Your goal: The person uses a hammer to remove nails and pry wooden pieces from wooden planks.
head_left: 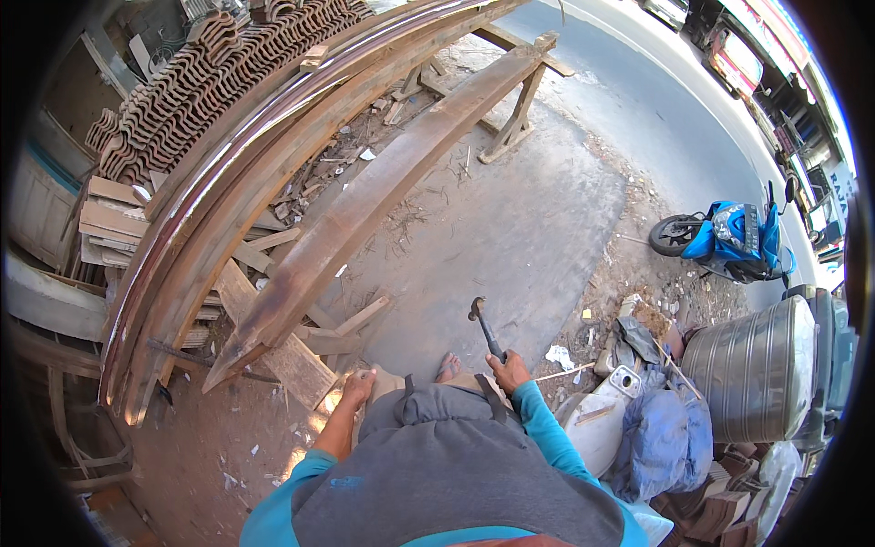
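Note:
My right hand [510, 372] is closed round the dark handle of a hammer [493, 340], its head pointing up and away from me above the ground. Beside my left thigh, my left hand [357, 387] has its fingers curled together; whatever they may hold is too small to make out. Near that hand lies a wooden plank [296, 365], under the near end of a long, thick wooden beam [383, 182]. The beam slants away to the far right, where it rests on a wooden trestle [515, 114]. Neither hand touches the beam.
Several long beams [237, 182] lie side by side at the left, with stacked roof tiles [182, 100] behind. A blue motorbike [734, 239] stands by the road [656, 100]. To my right are a ribbed metal tank [752, 369], a blue plastic bag [661, 447] and rubble.

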`<state>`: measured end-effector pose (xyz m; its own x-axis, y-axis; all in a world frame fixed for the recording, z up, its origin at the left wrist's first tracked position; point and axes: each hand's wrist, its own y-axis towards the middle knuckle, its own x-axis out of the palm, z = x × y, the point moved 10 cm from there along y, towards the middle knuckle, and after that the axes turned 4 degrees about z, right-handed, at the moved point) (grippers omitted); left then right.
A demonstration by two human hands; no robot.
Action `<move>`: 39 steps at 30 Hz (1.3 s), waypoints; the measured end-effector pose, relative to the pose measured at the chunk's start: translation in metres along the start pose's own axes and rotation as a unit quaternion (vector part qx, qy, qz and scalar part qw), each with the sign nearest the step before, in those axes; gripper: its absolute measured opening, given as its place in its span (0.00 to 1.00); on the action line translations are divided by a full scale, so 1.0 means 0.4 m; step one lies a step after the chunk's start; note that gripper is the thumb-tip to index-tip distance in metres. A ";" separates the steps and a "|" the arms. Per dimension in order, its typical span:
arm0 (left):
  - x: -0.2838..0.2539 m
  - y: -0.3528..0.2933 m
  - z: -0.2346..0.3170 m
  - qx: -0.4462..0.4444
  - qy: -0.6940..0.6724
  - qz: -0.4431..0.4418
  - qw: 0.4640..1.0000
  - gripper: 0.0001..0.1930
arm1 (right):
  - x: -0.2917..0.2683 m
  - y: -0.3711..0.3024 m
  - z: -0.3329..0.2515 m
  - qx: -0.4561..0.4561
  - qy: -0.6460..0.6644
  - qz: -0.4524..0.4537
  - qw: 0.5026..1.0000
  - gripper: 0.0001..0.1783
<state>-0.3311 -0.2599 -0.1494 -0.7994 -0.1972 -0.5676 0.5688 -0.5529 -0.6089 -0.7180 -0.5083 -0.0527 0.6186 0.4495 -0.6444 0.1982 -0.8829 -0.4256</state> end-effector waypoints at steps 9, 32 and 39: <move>0.016 0.091 0.503 0.058 -0.028 -0.047 0.997 0.29 | -0.150 0.185 -0.385 -0.030 0.083 -0.086 0.992 0.24; -0.283 0.537 1.681 0.267 -0.318 -0.126 0.901 0.21 | -0.315 0.922 -0.731 -0.104 -0.025 -0.133 0.985 0.31; -0.293 0.672 2.073 0.402 -0.059 0.202 0.891 0.33 | -0.521 1.155 -0.648 -0.050 0.082 -0.073 0.993 0.34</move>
<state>-0.2453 -1.0569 0.2130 -0.6022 -0.5692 -0.5598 0.5299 -0.8095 0.2529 -0.5582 -1.0449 0.0496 0.6912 0.5530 -0.4653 0.3649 -0.8228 -0.4358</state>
